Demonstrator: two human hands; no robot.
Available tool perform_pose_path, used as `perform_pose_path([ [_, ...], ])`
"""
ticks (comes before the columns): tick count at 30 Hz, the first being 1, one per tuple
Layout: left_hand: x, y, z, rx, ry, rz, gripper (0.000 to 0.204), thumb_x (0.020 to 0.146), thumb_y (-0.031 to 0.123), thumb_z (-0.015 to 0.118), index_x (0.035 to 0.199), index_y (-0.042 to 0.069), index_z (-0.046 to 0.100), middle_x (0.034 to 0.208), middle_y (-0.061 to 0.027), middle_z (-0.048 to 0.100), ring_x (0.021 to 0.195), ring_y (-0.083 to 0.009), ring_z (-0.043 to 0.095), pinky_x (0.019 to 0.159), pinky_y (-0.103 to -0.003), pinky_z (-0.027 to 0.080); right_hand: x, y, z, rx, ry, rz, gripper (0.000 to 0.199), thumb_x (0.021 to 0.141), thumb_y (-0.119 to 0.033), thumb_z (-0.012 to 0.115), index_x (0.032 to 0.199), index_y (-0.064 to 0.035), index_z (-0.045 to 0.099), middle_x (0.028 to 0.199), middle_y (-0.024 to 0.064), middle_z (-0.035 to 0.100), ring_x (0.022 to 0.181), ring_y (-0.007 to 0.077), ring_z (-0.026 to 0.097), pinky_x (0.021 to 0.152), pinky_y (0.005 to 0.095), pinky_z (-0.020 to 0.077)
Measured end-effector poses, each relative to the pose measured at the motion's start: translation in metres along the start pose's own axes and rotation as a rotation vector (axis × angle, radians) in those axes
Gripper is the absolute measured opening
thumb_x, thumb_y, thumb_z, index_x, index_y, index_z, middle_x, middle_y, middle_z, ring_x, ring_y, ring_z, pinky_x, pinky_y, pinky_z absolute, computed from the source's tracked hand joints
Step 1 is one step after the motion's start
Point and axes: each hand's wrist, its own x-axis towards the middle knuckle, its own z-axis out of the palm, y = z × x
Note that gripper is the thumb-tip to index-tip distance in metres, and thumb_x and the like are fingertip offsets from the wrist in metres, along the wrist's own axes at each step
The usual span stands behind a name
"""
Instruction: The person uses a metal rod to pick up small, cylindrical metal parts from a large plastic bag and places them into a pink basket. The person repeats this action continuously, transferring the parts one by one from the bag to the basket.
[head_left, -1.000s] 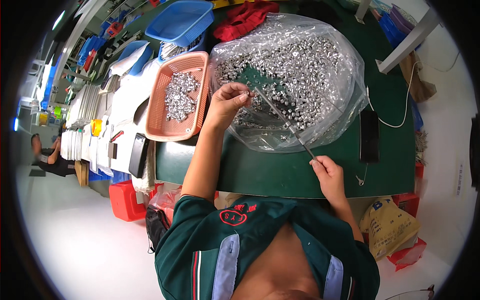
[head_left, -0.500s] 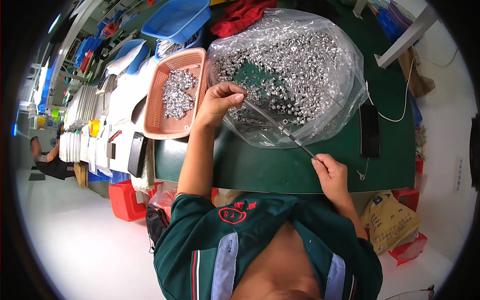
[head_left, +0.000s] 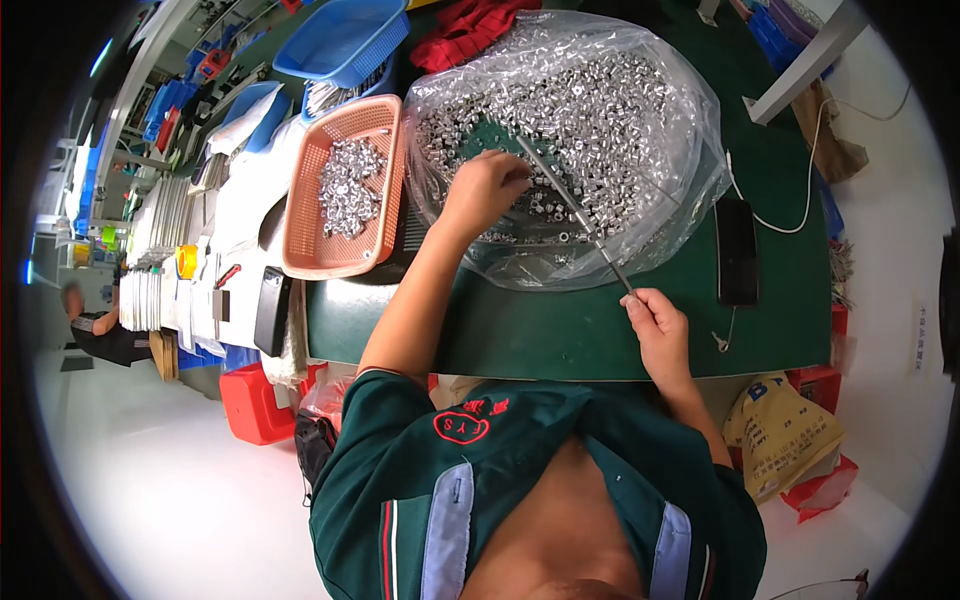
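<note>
Rod [head_left: 572, 207] pinched in my right hand [head_left: 660, 332].
It points to eleven o'clock, above metal pieces [head_left: 625, 130]; my left hand [head_left: 484, 192] curls at its nine o'clock, whether holding anything I cannot tell.

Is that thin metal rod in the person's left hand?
No, the right hand grips the lower end of the rod; the left hand is over the metal pieces.

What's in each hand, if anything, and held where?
Right hand: thin metal rod, grip on the end nearest the wearer's body. Left hand: over the small metal parts; can't tell whether it holds one.
</note>
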Motion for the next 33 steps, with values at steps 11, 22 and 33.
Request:
perform_pose_path([
  [11, -0.002, -0.017, 0.015, -0.164, -0.002, -0.032, 0.019, 0.082, 0.009, 0.068, 0.099, 0.002, 0.065, 0.085, -0.0092, 0.063, 0.081, -0.0261, 0.062, 0.074, -0.036, 0.049, 0.0, 0.005, -0.005, 0.035, -0.002, 0.057, 0.014, 0.093, -0.012, 0.061, 0.093, 0.0016, 0.064, 0.064, -0.0041, 0.049, 0.06, 0.0022, 0.041, 0.053, 0.0205, 0.035],
  [22, -0.026, -0.041, -0.011, -1.872, -0.065, -0.193, 0.03, 0.085, 0.019, 0.071, 0.11, 0.005, 0.061, 0.096, -0.0047, 0.058, 0.084, -0.0144, 0.052, 0.078, -0.028, 0.043, -0.003, -0.009, -0.002, -0.065, -0.104, 0.002, 0.011, 0.092, -0.01, 0.06, 0.093, 0.0012, 0.063, 0.062, -0.0012, 0.051, 0.059, 0.0029, 0.043, 0.052, 0.022, 0.0358],
  [33, -0.036, -0.023, 0.0, -2.099, 0.019, -0.256, 0.024, 0.09, 0.018, 0.065, 0.109, 0.004, 0.061, 0.102, -0.0074, 0.058, 0.094, -0.018, 0.052, 0.08, -0.03, 0.045, -0.006, -0.01, 0.009, -0.085, -0.115, -0.044, 0.011, 0.092, -0.01, 0.062, 0.09, 0.0011, 0.062, 0.061, -0.0013, 0.048, 0.057, 0.0036, 0.041, 0.051, 0.0223, 0.0351],
])
